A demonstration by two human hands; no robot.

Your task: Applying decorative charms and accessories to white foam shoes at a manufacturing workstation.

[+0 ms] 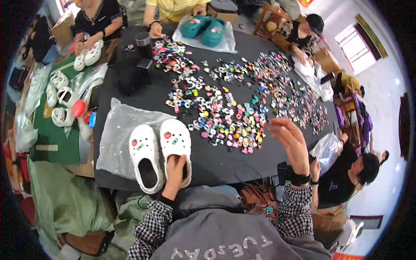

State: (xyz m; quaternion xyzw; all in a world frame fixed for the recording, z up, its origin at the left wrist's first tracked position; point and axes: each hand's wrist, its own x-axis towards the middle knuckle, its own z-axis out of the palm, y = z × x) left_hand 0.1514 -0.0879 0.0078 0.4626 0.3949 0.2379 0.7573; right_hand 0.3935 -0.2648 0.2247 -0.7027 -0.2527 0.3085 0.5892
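Observation:
Two white clogs [145,151] lie side by side in front of me, toes pointing away, partly on a clear plastic bag [117,134]. Both carry a red strawberry charm and small green pieces on the upper. My left hand [175,171] reaches into the heel opening of the right-hand clog [174,138] and grips it; its fingertips are hidden inside. My right hand [289,141] is raised over the table's right part, fingers stretched out and nothing visible in it. Nearest to it is a spread of small colourful shoe charms [236,123].
More charms [273,71] cover the black table [212,167] farther back. Across it, green clogs [203,30] sit on plastic before a person in yellow. A clear cup [143,40] stands at left. White clogs and a red-lidded jar [79,109] occupy a green side table. Co-workers sit around.

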